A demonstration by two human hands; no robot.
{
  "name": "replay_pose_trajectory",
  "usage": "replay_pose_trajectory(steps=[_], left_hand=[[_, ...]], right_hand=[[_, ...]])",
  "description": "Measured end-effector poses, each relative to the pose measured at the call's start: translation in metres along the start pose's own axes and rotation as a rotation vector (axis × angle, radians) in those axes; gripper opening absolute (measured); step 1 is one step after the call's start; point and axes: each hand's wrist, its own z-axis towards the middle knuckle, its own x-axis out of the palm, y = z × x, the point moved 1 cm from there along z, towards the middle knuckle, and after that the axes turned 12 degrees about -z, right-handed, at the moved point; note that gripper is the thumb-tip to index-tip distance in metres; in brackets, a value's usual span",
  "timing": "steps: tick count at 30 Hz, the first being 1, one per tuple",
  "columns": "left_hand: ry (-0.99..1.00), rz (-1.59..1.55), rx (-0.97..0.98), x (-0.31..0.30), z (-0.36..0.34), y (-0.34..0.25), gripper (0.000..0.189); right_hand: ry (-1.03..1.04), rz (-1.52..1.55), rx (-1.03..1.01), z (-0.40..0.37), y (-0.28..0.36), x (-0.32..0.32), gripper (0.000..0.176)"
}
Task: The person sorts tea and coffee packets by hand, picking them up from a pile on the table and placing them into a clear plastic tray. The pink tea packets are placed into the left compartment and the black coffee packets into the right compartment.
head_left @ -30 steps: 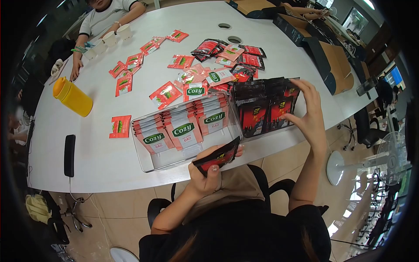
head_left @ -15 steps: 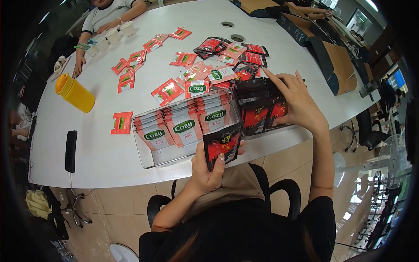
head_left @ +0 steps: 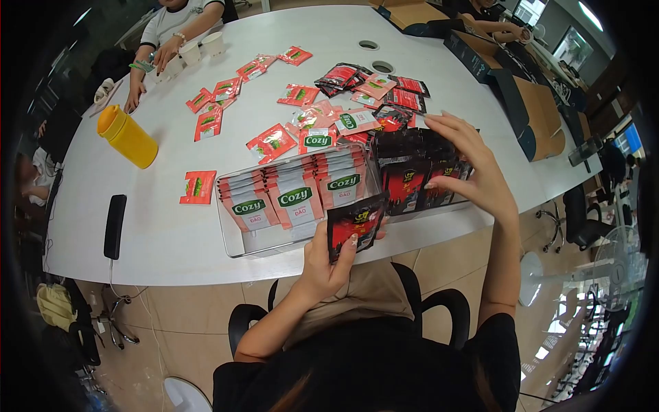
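My left hand (head_left: 328,259) grips a black-and-red G7 coffee sachet (head_left: 355,224), thumb across its front, in front of the clear tray (head_left: 255,250). Inside that tray, pink Cozy tea sachets (head_left: 296,199) stand in three rows. To the right, black coffee sachets (head_left: 405,184) are packed upright in rows. My right hand (head_left: 473,168) is over the right end of these rows, fingers and thumb spread apart with nothing between them. The thumb tip overlaps the front sachets in this view.
Loose pink tea sachets (head_left: 272,143) and black coffee sachets (head_left: 338,77) lie scattered behind the trays. A yellow bottle (head_left: 130,141), a black phone-like device (head_left: 114,226) on a cable and paper cups (head_left: 213,44) are to the left. Another person (head_left: 180,24) sits across; cardboard boxes (head_left: 539,113) stand right.
My right hand has drawn slightly back from the coffee sachets and its fingers have opened wider. My left hand still holds its sachet. Across the table, the person's hand has moved to the cups.
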Motion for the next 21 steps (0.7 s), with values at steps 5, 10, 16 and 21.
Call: replay_pose_trajectory(steps=[5,10,16,21], left_hand=[[0.029,0.323,-0.021,0.002,-0.001,-0.01,0.03],[0.05,0.153,0.075,0.002,0.004,-0.003,0.034],[0.088,0.088,0.038,0.008,0.01,-0.009,0.025],[0.076,0.066,-0.004,0.005,0.007,-0.006,0.029]], right_hand=[[-0.064,0.319,-0.189,-0.003,0.061,0.013,0.04],[-0.17,0.29,-0.099,-0.014,0.063,0.018,0.026],[-0.371,0.189,0.087,-0.008,0.028,-0.005,0.017],[-0.002,-0.15,-0.17,0.002,0.018,0.023,0.038]])
